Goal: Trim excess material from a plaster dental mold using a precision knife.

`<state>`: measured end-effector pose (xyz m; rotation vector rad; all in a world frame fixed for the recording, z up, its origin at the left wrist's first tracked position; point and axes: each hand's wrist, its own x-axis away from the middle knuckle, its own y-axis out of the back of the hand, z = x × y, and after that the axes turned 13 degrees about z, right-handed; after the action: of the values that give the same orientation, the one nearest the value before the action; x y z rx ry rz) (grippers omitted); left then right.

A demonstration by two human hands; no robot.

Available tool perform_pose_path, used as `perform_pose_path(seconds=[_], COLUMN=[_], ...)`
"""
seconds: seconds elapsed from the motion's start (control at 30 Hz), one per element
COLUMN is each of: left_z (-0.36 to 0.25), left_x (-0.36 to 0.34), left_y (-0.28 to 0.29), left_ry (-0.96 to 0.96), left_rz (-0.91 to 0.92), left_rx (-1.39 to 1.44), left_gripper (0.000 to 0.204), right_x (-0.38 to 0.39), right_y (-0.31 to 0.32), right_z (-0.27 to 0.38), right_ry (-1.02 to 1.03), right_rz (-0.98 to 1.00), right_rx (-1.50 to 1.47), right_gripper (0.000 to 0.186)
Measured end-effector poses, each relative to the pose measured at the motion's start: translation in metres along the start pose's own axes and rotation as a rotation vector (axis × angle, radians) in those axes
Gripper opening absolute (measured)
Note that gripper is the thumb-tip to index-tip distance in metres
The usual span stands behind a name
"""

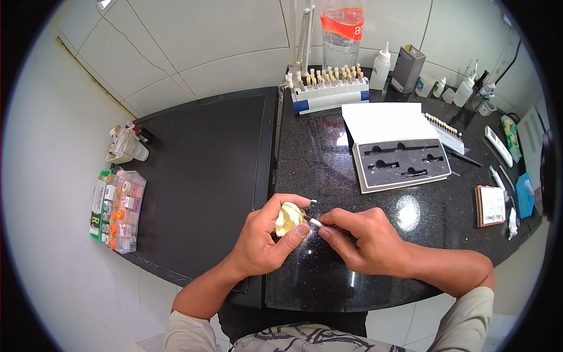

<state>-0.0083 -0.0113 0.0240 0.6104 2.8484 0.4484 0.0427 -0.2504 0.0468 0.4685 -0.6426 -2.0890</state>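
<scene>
Yellowish piece (287,219), clamped in left hand (263,237); at its three o'clock, slim tool (315,223) pinched in right hand (366,240); two o'clock, open box (404,158)

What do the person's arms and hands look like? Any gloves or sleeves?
The left hand and the right hand wear no gloves, and both forearms are bare. The left sleeve and right sleeve are light beige, ending around the elbows.

You have bright, fairly even light. To your right, the glossy black countertop (381,293) throws back a round white glare (407,212); a smaller reflection (342,138) lies farther off. Towards the dark, rounded rim, the tiled wall (229,35) bends visibly, while the middle looks sharp.
</scene>
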Motion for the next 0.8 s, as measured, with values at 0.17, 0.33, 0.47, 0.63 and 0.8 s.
perform_pose_path(seconds=[0.17,0.33,0.47,0.63,0.8], left_z=[0.0019,0.0052,0.0047,0.004,0.0037], left_x=[0.0003,0.0004,0.0002,0.0002,0.0007], left_y=[0.0008,0.0013,0.0017,0.0012,0.0009], left_ry=[-0.008,-0.032,-0.033,-0.03,-0.012], left_rz=[0.01,0.014,0.019,0.009,0.012], left_rx=[-0.018,-0.032,-0.05,-0.044,-0.026], left_gripper=[0.037,0.036,0.036,0.036,0.037], right_x=[0.0011,0.0015,0.0011,0.0018,0.0011], right_y=[0.0006,0.0009,0.0024,-0.0004,-0.0006], right_z=[0.0001,-0.0018,-0.0004,-0.0007,0.0002], right_ry=[-0.018,-0.017,-0.014,-0.022,-0.008], right_rz=[0.006,0.019,0.029,0.021,0.009], right_rx=[-0.026,-0.019,-0.013,-0.016,-0.029], right_gripper=[0.012,0.013,0.013,0.012,0.011])
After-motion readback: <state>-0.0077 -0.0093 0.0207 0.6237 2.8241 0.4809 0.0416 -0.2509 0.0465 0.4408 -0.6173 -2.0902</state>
